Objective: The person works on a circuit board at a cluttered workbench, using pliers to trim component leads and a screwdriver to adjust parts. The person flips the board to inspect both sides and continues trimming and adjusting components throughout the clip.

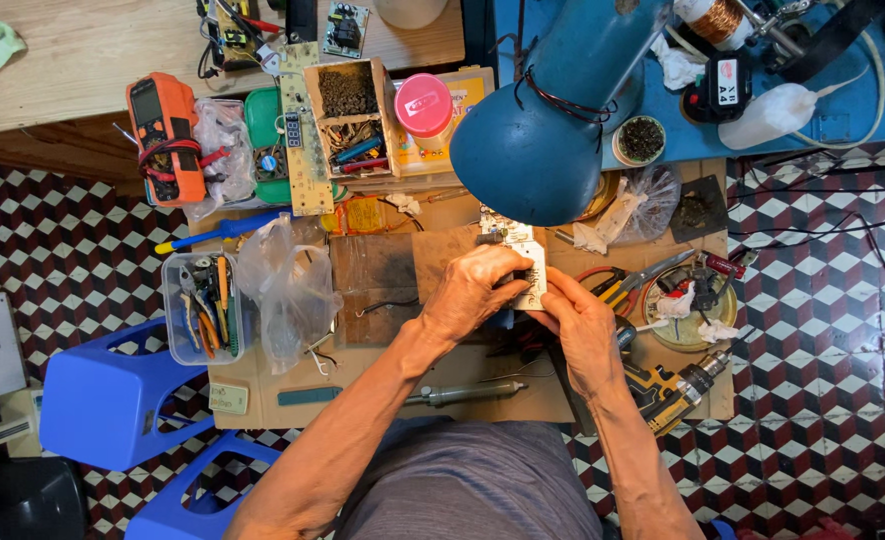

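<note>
Both my hands hold a small pale circuit board [523,252] above the middle of a low wooden work board [383,265]. My left hand [473,290] grips the board's left side with its fingers curled over the top. Against the board's right lower edge, my right hand [581,322] pinches it with the fingertips. Most of the circuit board is hidden by my fingers; its upper end with small parts sticks out beneath a blue desk lamp [548,130].
An orange multimeter [168,135], a long green circuit strip [303,140], a box of parts [351,115] and a pink-lidded jar [424,104] lie at the back. A tub of tools [203,305] and plastic bags [293,280] sit left. Pliers [628,285], a cordless drill [678,385], blue stools [113,400].
</note>
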